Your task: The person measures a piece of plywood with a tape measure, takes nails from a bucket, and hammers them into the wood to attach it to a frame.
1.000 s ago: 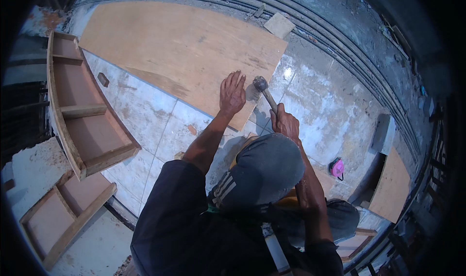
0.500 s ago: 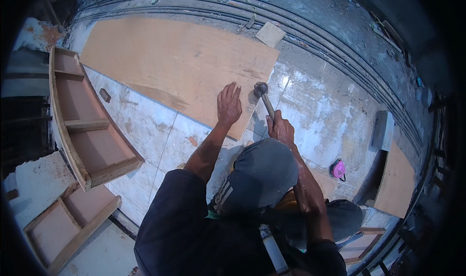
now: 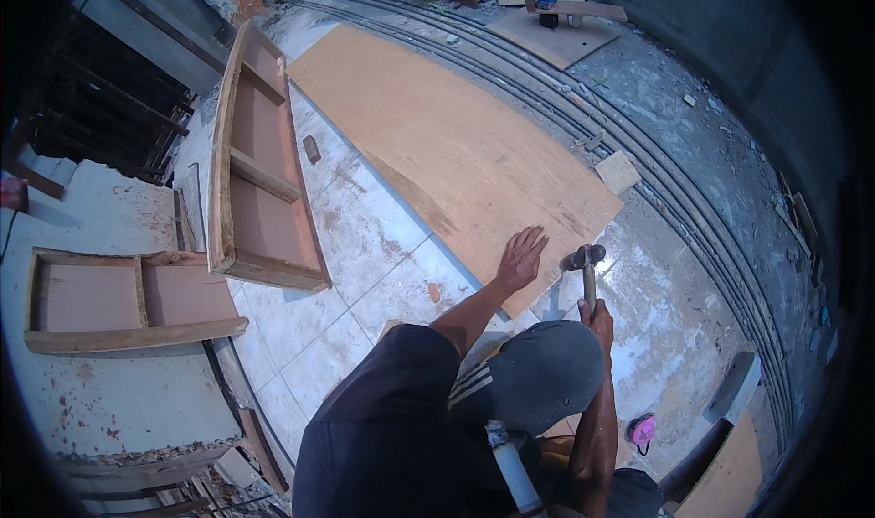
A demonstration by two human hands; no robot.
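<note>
A long plywood sheet lies flat across the tiled floor in front of me. My left hand rests on its near right part, palm down with the fingers stretched out. My right hand is closed round the wooden handle of a hammer, just off the sheet's right end. The hammer's dark head is at the sheet's right edge; whether it touches the wood I cannot tell. My bent knee is between my two forearms.
Wooden frames with panels, one curved and one shorter, stand at left. A small wood block lies between frame and sheet. Dark rods run behind. A pink tape measure lies at right, near a grey block.
The view has swung left, so the sheet, frames and hands appear farther right and lower. My left hand still lies on the sheet; my right still grips the hammer, its handle now more upright in view.
</note>
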